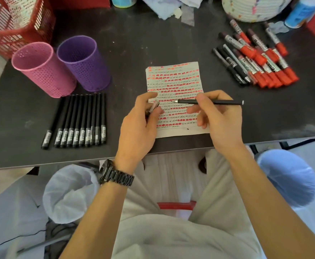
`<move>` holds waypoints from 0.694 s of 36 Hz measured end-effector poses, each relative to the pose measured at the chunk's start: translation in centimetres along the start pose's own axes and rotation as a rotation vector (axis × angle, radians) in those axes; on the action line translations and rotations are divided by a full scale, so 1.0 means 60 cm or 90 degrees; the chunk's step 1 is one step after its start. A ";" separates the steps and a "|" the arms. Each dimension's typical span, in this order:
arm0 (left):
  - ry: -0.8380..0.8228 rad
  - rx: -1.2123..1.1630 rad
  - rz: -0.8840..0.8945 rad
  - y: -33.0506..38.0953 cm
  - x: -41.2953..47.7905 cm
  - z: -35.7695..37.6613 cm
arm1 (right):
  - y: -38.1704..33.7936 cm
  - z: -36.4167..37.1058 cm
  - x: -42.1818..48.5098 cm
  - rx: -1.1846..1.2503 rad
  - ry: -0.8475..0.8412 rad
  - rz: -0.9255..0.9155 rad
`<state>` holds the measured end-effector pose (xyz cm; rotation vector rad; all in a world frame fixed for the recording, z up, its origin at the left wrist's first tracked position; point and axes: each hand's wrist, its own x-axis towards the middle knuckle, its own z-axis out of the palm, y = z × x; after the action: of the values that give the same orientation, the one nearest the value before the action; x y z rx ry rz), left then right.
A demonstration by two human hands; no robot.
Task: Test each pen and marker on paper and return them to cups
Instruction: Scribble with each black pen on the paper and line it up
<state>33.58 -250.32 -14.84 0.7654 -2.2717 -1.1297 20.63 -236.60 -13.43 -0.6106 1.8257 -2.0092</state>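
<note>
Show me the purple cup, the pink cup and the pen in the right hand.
purple cup (89, 71), head view, on its perforated side wall.
pink cup (48, 79), head view, on its perforated side wall.
pen (227, 103), head view, on its black barrel near the back end.

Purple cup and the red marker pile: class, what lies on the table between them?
In the head view, the upper part of the marked test paper lies between the purple cup and the red marker pile; otherwise bare dark table.
</note>
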 end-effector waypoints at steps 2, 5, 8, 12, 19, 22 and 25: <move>0.019 -0.021 -0.002 0.000 0.001 0.000 | 0.000 0.001 0.000 0.006 0.011 -0.006; 0.027 -0.029 -0.001 -0.001 0.003 -0.002 | 0.000 0.000 0.001 0.021 0.023 -0.004; 0.014 -0.011 0.012 -0.003 0.003 -0.002 | -0.001 -0.001 0.001 0.023 0.016 -0.002; 0.012 0.011 0.047 -0.002 0.000 -0.002 | -0.001 -0.001 0.000 0.005 0.009 -0.010; 0.006 0.001 0.054 -0.003 0.000 -0.006 | 0.000 -0.004 0.000 -0.020 -0.033 -0.009; 0.018 -0.022 0.040 -0.003 0.000 -0.006 | 0.002 -0.005 0.001 -0.012 -0.017 -0.015; 0.019 -0.023 0.028 -0.002 0.001 -0.006 | 0.004 -0.007 0.002 0.031 0.002 -0.011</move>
<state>33.81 -250.66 -14.74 0.7094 -2.2265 -1.1294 20.30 -236.36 -13.68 -0.6113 1.7743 -2.0602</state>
